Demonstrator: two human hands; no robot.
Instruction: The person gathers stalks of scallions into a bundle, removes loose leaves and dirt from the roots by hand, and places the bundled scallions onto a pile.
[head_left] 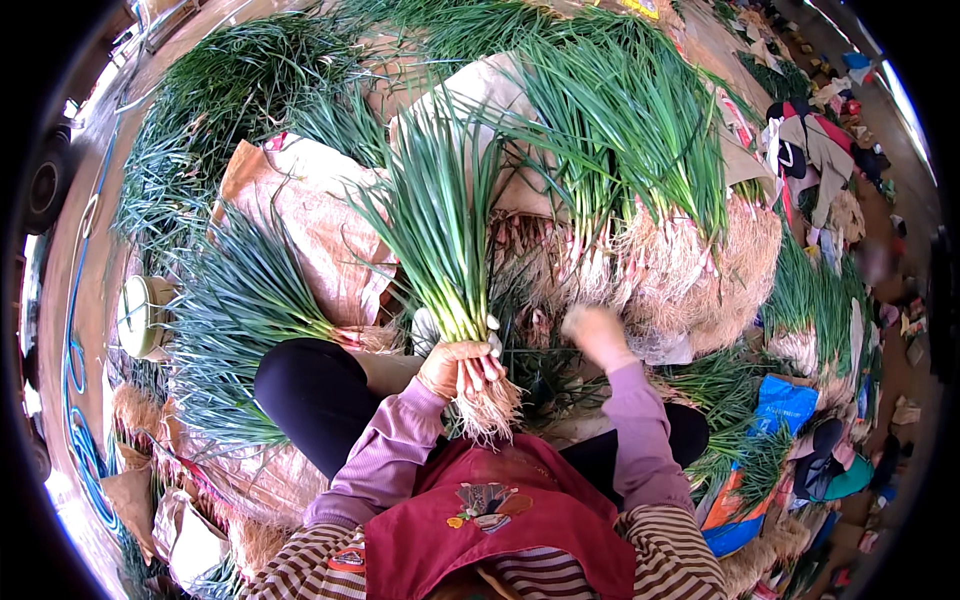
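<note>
My left hand (440, 370) is wrapped round a bunch of green onions (460, 290), just below the white stems. Its long green leaves fan upward and away from me, and the pale roots (487, 405) hang down over my lap. My right hand (597, 338) is raised to the right of the bunch, apart from it, below the rooty ends of a large heap of green onions (640, 150). Motion smears its fingers, so I cannot make out whether they hold anything. A further green onion pile (255, 270) lies to my left, its roots by my knee.
Brown sacking (310, 215) lies among the piles ahead, with more green onions (230, 90) at the far left. A pale bucket (146, 318) and a blue hose (75, 350) are on the left. At the right sit a blue bag (785, 403) and other people among more bunches.
</note>
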